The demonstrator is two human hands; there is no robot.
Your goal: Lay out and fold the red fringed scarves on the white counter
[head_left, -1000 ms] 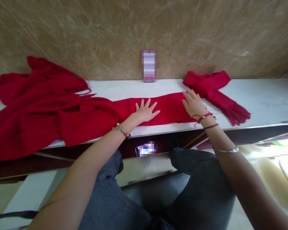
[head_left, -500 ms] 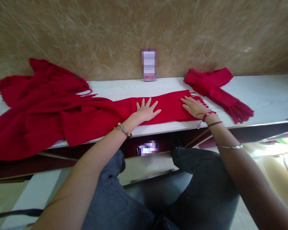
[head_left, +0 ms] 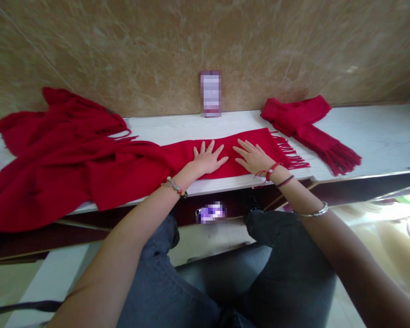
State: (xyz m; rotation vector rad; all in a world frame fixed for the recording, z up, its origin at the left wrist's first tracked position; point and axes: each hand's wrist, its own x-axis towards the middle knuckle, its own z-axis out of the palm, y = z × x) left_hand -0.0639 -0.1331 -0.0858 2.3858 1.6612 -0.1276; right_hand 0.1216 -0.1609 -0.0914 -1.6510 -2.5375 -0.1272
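A red scarf lies along the white table, its right part flat and its fringe showing at the right end. Spread-fingered, my left hand rests on the flat part. My right hand also lies on this cloth, fingers apart, a little to the right of the left one. To the left, the red fabric is loose and rumpled in a heap. I cannot tell whether the heap is one piece with the flat part. Neither hand grips anything.
Another red scarf, looped over itself, lies to the right with its fringe toward me. A phone-like object, blurred out, leans on the brown marbled wall. Below the front edge of the white table a second blurred object shows.
My right hand has slid left over the scarf, away from the fringed end, which now shows fully. My left hand has stayed in the same place.
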